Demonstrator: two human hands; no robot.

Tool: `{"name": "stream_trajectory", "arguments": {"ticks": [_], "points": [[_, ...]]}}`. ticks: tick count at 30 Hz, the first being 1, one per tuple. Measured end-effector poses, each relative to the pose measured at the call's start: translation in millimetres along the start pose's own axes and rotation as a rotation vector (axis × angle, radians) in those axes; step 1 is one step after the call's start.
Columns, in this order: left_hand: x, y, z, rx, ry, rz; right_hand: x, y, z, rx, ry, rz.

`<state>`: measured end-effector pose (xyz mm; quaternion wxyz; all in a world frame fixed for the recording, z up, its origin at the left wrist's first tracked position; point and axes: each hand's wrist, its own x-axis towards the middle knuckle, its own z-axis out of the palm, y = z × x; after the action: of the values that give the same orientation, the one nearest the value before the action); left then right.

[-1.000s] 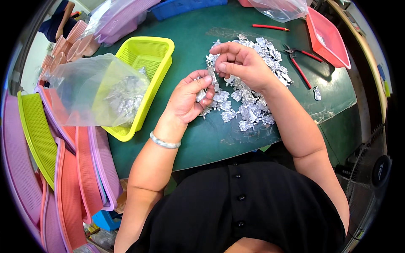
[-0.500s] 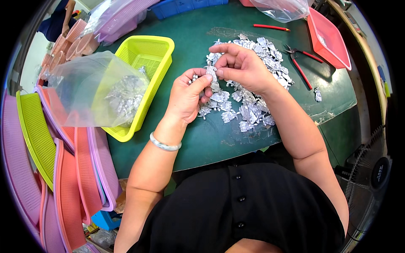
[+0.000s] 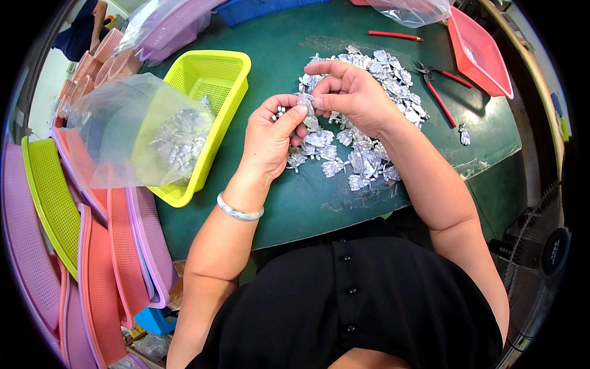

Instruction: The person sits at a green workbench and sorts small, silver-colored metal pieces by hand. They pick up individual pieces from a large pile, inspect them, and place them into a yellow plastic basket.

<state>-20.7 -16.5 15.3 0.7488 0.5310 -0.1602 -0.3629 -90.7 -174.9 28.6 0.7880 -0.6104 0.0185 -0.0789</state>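
Note:
Between the thumb and fingers of my left hand (image 3: 269, 136) is a small silver metal casting (image 3: 306, 101), held upright over the table. More silver bits show in the curl of that hand's fingers. My right hand (image 3: 356, 99) pinches the same casting at its right edge with thumb and forefinger, the other fingers bent above. Under and beyond both hands spreads a loose pile of similar castings (image 3: 365, 161). To the left, a yellow-green basket (image 3: 236, 92) holds a clear plastic bag (image 3: 117, 138) with a heap of silver castings in it.
Red-handled cutting pliers (image 3: 439, 98) lie right of the pile, near a single casting (image 3: 464, 135). A red pen-like stick (image 3: 395, 35) lies farther back. A pink tray (image 3: 479, 67) stands at the far right. Stacked baskets (image 3: 101, 277) crowd the left; a fan (image 3: 534, 258) is at right.
Both hands stay at nearly the same spot over the pile. The casting and the fingers on it have shifted only slightly.

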Motion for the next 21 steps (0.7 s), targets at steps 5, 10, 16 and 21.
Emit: {"name": "stream_trajectory", "arguments": {"ticks": [5,10,16,21], "points": [[0.0,-0.8,0.2,0.031,0.007,0.023,-0.3,0.8,-0.2,0.003,0.001,0.017],[-0.4,-0.6,1.6,0.043,0.007,0.025,-0.3,1.1,0.2,0.001,0.016,0.016],[0.3,-2.0,0.6,0.032,0.008,0.027,-0.7,1.7,1.6,0.001,0.027,0.013],[2.5,-3.6,-2.4,-0.092,-0.026,-0.01,-1.8,-0.1,3.8,0.006,0.035,0.0]]}}
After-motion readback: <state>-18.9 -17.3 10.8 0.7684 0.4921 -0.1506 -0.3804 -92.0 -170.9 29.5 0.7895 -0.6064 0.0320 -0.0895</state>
